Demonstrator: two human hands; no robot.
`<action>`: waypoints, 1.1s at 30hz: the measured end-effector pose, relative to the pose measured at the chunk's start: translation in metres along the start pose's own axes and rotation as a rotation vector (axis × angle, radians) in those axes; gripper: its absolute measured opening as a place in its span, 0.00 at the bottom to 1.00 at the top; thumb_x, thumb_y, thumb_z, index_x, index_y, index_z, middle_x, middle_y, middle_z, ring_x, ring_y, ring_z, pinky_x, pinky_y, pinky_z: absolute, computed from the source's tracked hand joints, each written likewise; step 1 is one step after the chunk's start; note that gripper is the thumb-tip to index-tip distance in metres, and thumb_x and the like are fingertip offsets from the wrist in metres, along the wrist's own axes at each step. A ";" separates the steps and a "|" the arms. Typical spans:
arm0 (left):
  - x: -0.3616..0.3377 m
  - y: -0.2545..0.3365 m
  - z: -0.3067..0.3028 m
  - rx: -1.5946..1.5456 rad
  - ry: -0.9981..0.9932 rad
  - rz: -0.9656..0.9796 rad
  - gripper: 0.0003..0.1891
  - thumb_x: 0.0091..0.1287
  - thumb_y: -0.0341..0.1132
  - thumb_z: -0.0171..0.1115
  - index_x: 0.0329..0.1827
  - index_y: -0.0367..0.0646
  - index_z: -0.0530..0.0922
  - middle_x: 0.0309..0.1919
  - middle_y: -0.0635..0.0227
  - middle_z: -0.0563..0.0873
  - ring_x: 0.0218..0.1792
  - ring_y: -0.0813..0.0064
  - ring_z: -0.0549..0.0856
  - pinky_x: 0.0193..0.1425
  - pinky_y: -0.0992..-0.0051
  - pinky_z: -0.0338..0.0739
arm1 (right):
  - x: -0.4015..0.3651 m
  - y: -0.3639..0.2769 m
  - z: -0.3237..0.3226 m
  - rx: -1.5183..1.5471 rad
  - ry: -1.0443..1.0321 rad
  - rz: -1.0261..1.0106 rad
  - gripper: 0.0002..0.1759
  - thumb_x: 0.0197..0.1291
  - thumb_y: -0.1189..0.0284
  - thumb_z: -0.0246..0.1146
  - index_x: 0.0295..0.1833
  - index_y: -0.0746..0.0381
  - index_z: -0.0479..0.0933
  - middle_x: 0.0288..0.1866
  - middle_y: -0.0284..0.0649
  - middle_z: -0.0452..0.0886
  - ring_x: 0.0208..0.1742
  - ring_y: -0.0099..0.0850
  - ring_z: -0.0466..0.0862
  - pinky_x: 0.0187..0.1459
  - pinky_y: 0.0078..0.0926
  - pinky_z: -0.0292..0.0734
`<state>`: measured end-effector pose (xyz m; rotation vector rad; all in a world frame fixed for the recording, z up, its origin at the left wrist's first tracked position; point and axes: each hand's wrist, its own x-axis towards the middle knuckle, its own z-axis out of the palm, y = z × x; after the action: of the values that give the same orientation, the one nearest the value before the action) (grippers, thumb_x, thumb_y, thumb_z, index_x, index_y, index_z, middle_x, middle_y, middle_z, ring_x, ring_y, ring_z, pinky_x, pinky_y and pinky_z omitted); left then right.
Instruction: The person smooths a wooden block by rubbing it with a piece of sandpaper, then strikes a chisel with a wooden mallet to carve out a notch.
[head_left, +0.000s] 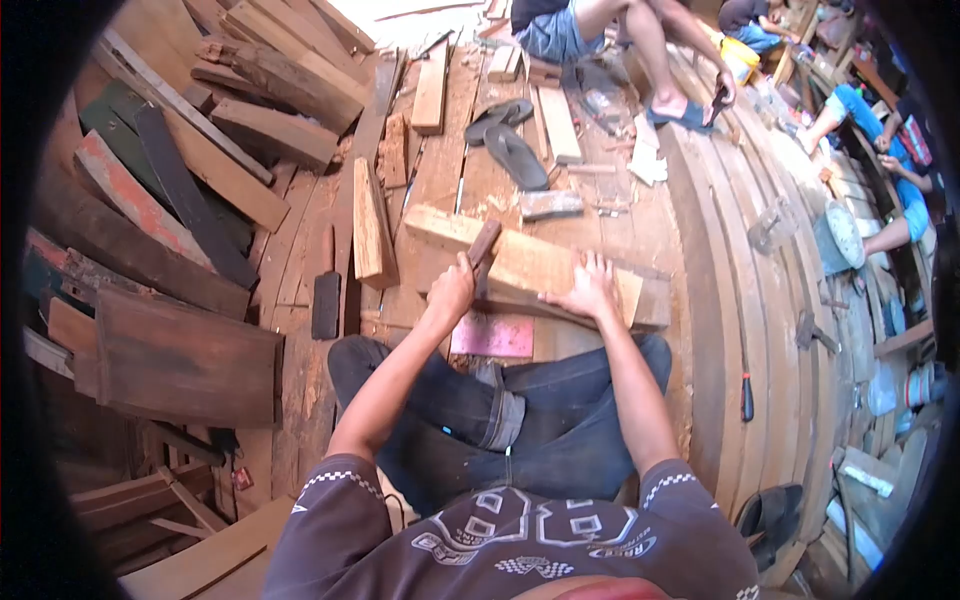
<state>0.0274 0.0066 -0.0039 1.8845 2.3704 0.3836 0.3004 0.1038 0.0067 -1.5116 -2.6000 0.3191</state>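
Note:
My left hand is closed around a dark brown wooden bar that lies across a pale wooden block. The block lies crosswise in front of my folded legs, its grain showing on top. Spread over the right part of the block is my right hand, fingers toward the far edge and thumb out to the left. Darker timber shows beneath and beside the block's right end. Close to my lap, below the block, lies a pink flat piece.
A dark-bladed cleaver-like tool and an upright wood piece are to the left. Stacked timber fills the left side. Sandals and a grey block lie ahead. A screwdriver-like tool and a hammer lie right; other people sit beyond.

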 end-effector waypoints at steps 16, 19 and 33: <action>0.007 0.004 -0.003 0.094 -0.003 0.098 0.16 0.77 0.36 0.49 0.58 0.30 0.69 0.29 0.42 0.88 0.32 0.42 0.90 0.36 0.48 0.86 | -0.001 -0.002 -0.003 0.001 -0.037 0.035 0.77 0.38 0.21 0.65 0.80 0.71 0.58 0.76 0.61 0.67 0.79 0.54 0.64 0.80 0.53 0.51; -0.011 0.007 -0.012 -0.007 -0.015 0.069 0.22 0.80 0.45 0.49 0.57 0.30 0.67 0.28 0.38 0.86 0.32 0.37 0.88 0.37 0.44 0.84 | -0.002 -0.002 -0.004 0.004 -0.048 0.037 0.77 0.38 0.21 0.66 0.80 0.72 0.57 0.76 0.62 0.67 0.79 0.54 0.64 0.80 0.53 0.51; -0.033 0.016 -0.012 0.138 -0.014 0.054 0.20 0.77 0.42 0.53 0.58 0.30 0.71 0.25 0.47 0.87 0.28 0.47 0.90 0.30 0.52 0.85 | 0.000 0.001 0.002 0.031 -0.046 0.051 0.77 0.37 0.21 0.67 0.81 0.69 0.57 0.77 0.61 0.66 0.79 0.54 0.63 0.80 0.55 0.50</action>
<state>0.0476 -0.0233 0.0094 2.0050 2.3984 0.2153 0.3003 0.1043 0.0045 -1.5803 -2.5817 0.4021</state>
